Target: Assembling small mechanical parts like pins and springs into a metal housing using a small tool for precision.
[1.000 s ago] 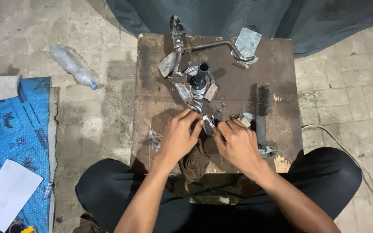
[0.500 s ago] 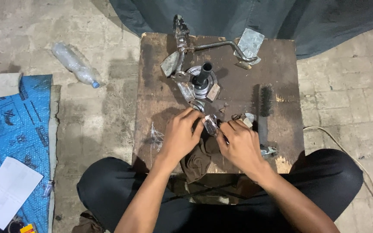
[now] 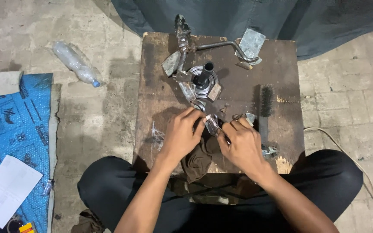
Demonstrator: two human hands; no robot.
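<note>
Both hands, left [image 3: 181,134] and right [image 3: 243,144], pinching small metal part [image 3: 212,123] over rag [image 3: 199,157] at table's [image 3: 160,77] six o'clock, work mid-way, round assembly [image 3: 203,82] at twelve o'clock untouched.

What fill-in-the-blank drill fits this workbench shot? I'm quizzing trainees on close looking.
1. Both hands, left hand and right hand, hold a small ____ part.
2. The wire brush lies on the wooden ____.
3. The plastic bottle lies on the ____.
4. Under the hands lies a brown ____.

Missing words: metal; table; floor; rag
</note>
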